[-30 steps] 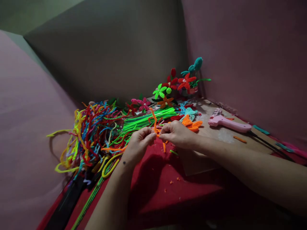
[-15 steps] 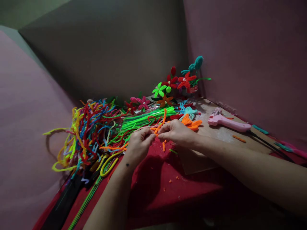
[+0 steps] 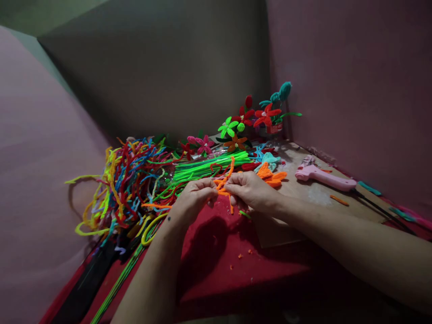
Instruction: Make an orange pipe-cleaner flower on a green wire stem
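Orange pipe cleaners (image 3: 231, 165) cross one another between my two hands, over the red table cover. My left hand (image 3: 197, 195) is closed in a pinch, thumb against forefinger, at the left end of the orange strands. From the right, my right hand (image 3: 251, 191) pinches at the same orange pieces, its fingertips a short gap from the left ones. The fingers hide exactly which strand each grips. Just behind my right hand lies an orange fuzzy flower (image 3: 274, 177). A bundle of green pipe cleaners (image 3: 212, 166) lies beyond my hands.
A tangled heap of colourful pipe cleaners (image 3: 124, 180) fills the left side. Finished fuzzy flowers (image 3: 266, 114) stand at the back. On the right, a pink glue gun (image 3: 326, 177) with a black cord rests on a brown board (image 3: 307, 198). Orange scraps (image 3: 240, 256) dot the red cover (image 3: 219, 270).
My hands have drawn slightly apart, widening the gap between their fingertips. Both stay pinched near the orange strands. The view has shifted a little, so the background sits further right.
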{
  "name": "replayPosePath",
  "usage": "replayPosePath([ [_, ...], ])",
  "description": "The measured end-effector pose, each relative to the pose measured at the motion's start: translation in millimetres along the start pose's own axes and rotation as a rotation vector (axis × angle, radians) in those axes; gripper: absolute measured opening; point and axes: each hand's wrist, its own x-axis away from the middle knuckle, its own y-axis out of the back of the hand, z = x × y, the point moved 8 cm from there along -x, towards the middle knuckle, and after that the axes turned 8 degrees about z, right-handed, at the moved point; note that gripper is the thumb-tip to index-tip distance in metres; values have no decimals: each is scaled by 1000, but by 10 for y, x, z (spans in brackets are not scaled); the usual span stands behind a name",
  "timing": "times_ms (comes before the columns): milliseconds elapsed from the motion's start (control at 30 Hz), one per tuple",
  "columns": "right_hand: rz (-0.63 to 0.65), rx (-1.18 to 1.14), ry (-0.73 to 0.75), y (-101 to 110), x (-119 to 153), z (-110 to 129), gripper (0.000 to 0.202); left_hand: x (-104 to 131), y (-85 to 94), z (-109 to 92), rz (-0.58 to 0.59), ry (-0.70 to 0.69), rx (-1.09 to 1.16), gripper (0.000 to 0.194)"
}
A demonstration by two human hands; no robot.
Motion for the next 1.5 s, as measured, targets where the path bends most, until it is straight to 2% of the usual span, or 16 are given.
replayPosePath([
  [100, -19, 193, 114, 31, -19, 60, 20, 3, -11, -4, 18, 2, 39, 10],
  [233, -123, 559, 318, 46, 29, 204, 14, 6, -2, 1, 18, 19, 38, 11],
  [367, -228, 982, 514, -86, 163, 364, 16, 6, 2, 11, 26, 40, 18, 12],
  [467, -312, 1148, 661, -160, 279, 494, 21, 33, -28, -40, 52, 39, -73, 12],
  [533, -316, 1187, 679, -171, 295, 532, 22, 56, -70, -93, 83, 31, -159, 13],
  [633, -193, 1080, 566, -144, 210, 482, 26, 78, -80, -142, 65, 23, -192, 15],
  [733, -83, 729, 355, -37, 103, 349, 30, 77, -44, -147, 22, 11, -139, 13],
  [833, 85, 386, 193, -39, 39, 203, 31, 72, -27, -128, 24, 1, -94, 12],
  [967, 212, 156, 36, -54, 13, 66, 20, 84, -13, -117, 12, -10, -73, 11],
  [1067, 199, 96, -36, -36, 0, 6, 17, 80, -24, -75, 1, 9, -40, 12],
  [1133, 139, 45, -49, -6, -9, -10, 16, 60, -47, -38, 0, 3, 49, 12],
  [1333, 28, -74, 8, 45, -16, -12, 23, -18, -112, 121, -61, 20, 402, 17],
  [1400, 35, -100, 7, 43, -15, -38, 24, -22, -113, 116, -83, 3, 421, 17],
  [1500, 117, -166, -17, -20, -17, -98, 19, -4, -103, 79, -103, -22, 418, 18],
])
